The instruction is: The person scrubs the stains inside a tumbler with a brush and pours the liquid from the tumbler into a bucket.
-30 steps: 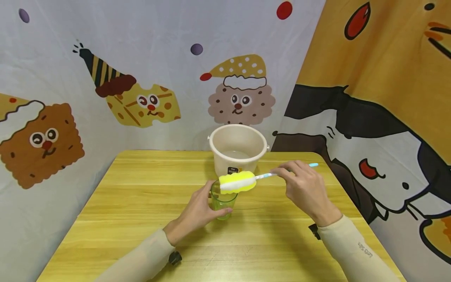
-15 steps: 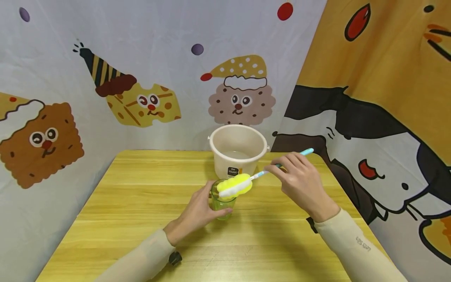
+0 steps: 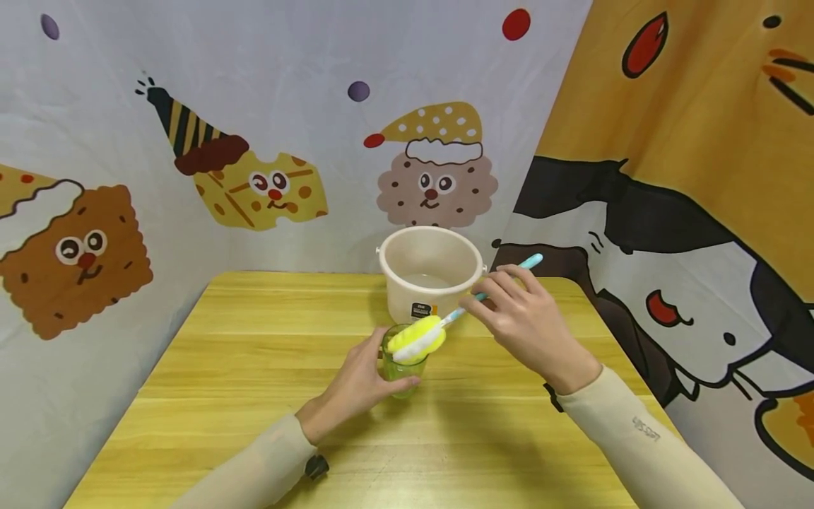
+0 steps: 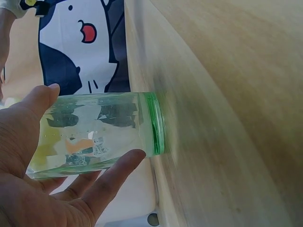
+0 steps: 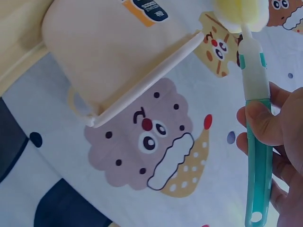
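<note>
A clear green-tinted drinking glass (image 3: 396,373) stands upright on the table, and my left hand (image 3: 352,378) grips it round the side, thumb toward me. In the left wrist view, the glass (image 4: 118,124) has its thick green base at the tabletop, with fingers along both sides. My right hand (image 3: 524,329) holds a sponge bottle brush (image 3: 416,341) by its teal handle, tilted down to the left. The yellow and white sponge head is at the glass's mouth, its lower end inside the rim. In the right wrist view, thumb and fingers wrap the brush handle (image 5: 258,161).
A cream bucket (image 3: 403,298) with a dark label stands just behind the glass at the table's back edge, some liquid at its bottom. The wooden table (image 3: 254,353) meets a cartoon-printed curtain (image 3: 286,85) at the back and right.
My right hand has moved left and tipped the brush more steeply, handle end rising. The sponge head has gone from above the rim into the glass's mouth. My left hand and the glass stay put.
</note>
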Tool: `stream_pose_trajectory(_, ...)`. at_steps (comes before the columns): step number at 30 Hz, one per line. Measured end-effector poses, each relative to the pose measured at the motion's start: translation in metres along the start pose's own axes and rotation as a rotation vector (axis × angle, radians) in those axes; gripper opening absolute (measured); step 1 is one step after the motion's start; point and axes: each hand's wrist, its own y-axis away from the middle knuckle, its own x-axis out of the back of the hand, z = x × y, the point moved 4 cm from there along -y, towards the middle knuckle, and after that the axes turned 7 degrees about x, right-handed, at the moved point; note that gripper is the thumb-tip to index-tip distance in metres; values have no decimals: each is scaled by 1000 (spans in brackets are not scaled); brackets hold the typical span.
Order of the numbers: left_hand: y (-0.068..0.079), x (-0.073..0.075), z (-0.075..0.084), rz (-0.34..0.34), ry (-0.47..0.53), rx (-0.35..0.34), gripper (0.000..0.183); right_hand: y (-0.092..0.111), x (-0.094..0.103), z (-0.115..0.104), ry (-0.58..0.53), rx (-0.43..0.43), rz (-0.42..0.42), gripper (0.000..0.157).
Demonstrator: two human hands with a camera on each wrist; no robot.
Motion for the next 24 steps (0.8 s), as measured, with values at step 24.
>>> stream_pose_trajectory(24, -1, -1, 1, 8, -35, -33, 86, -50, -6, -37, 143, 281, -88, 18)
